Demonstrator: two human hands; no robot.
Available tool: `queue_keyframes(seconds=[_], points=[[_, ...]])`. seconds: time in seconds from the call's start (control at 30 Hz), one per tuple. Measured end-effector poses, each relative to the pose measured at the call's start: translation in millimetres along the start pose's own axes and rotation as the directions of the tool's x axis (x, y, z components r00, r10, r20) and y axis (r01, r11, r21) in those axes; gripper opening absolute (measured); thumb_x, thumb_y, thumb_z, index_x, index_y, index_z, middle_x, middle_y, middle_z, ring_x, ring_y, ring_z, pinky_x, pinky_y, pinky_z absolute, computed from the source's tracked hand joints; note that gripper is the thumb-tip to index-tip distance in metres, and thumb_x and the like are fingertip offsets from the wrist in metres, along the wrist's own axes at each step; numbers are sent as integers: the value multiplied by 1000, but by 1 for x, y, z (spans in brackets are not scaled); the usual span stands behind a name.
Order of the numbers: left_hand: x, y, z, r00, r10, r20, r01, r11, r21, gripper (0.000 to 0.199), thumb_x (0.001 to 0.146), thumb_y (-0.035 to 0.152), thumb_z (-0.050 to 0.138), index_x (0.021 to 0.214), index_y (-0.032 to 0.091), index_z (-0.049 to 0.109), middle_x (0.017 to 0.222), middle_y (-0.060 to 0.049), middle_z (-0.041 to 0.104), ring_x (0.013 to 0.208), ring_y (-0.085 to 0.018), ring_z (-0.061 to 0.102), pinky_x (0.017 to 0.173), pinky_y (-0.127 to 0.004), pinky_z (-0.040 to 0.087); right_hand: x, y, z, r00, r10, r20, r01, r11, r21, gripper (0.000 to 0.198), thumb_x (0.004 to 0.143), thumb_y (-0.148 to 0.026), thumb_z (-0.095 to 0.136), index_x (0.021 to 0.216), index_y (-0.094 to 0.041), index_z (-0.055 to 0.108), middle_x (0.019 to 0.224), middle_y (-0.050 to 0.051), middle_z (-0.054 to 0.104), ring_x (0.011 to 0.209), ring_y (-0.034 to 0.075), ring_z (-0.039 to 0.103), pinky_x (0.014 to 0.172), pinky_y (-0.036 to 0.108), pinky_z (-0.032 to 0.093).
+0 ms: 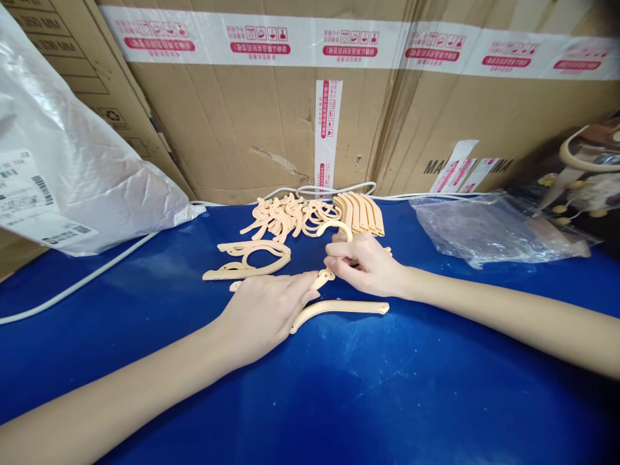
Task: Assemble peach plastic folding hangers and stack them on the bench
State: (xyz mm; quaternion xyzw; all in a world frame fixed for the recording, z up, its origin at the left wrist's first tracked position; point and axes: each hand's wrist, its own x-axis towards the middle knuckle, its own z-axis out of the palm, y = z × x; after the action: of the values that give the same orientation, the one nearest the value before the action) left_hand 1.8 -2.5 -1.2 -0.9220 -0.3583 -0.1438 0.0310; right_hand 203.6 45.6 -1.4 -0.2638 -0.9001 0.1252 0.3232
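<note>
Head view: a person's two bare hands meet above the middle of a blue worktop (pixel 387 400), nearer its far edge than the bottom of the view. The left hand (pixel 268 313) comes in low, fingers folded over a cream strip (pixel 318 282) and pinching it by thumb and fingertips; the strip's rounded, holed end pokes out toward the right hand (pixel 372 265). That hand closes thumb and finger on a cream hook (pixel 335 224), whose curve rises above the knuckles and bends over toward the left.

The key relation lies between the two grips — the strip's exposed end sits just below and to the left of the right fingertips, with the hook's curve above it, toward the far edge. The strip's axis seems to run left to right, tilting up toward the right hand; whether strip and hook touch is hidden behind the fingers.

On the near side of both hands, a loose bar (pixel 349 307) lies flat, its straight length running left to right, its bent end curling down just beside the left hand — the closer of the two. Toward the far edge lie a heap of hooks (pixel 290 216) and, right of it, a row of curved bars (pixel 361 213). A clear plastic bag (pixel 484 229) rests near the far right corner.
</note>
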Motion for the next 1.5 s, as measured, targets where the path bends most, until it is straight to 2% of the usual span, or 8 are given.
queue_keyframes(seconds=[0.17,0.5,0.9,1.13,1.3,1.5], points=[[0,0,1,1000,-12,6,12,1000,-4,33,99,31,26,104,18,56,76,-1,69,64,-18,64,51,-26,38,-1,1,0,1000,6,12,-6,1000,-5,28,83,-16,40,56,-18,36,52,-4,35,52,8,36,52,21,28],[0,-1,3,1000,-13,-23,12,999,-44,30,99,29,28,103,18,56,79,-1,69,66,-18,64,53,-27,37,-2,1,-2,999,-44,30,45,998,-47,27,83,-17,40,57,-19,33,50,-5,32,54,10,35,53,23,28],[-1,0,3,998,17,-52,-20,998,-52,33,99,29,27,100,17,57,79,-2,70,66,-18,64,54,-26,38,2,4,3,999,-7,-32,8,999,45,28,74,-13,41,49,-19,31,49,-4,33,48,7,30,49,23,24],[0,1,2,999,25,-47,-28,997,-74,34,100,31,25,99,17,56,76,-1,67,64,-17,62,53,-26,36,2,5,4,998,-2,-66,8,996,84,28,72,-12,41,48,-19,28,48,-6,27,47,7,26,49,22,23],[-1,-1,4,999,27,-45,-32,993,-113,33,100,32,24,99,18,54,74,1,66,62,-16,60,53,-25,36,2,7,3,998,33,-53,-25,990,142,30,75,-14,41,51,-19,26,48,-6,24,49,7,25,50,22,24],[-3,-3,7,996,-19,-90,7,991,-135,34,100,34,22,111,19,51,84,0,68,71,-16,64,58,-26,40,2,10,-1,992,116,-56,-102,973,209,29,83,-16,37,56,-19,27,54,-6,28,50,7,26,49,22,23]])
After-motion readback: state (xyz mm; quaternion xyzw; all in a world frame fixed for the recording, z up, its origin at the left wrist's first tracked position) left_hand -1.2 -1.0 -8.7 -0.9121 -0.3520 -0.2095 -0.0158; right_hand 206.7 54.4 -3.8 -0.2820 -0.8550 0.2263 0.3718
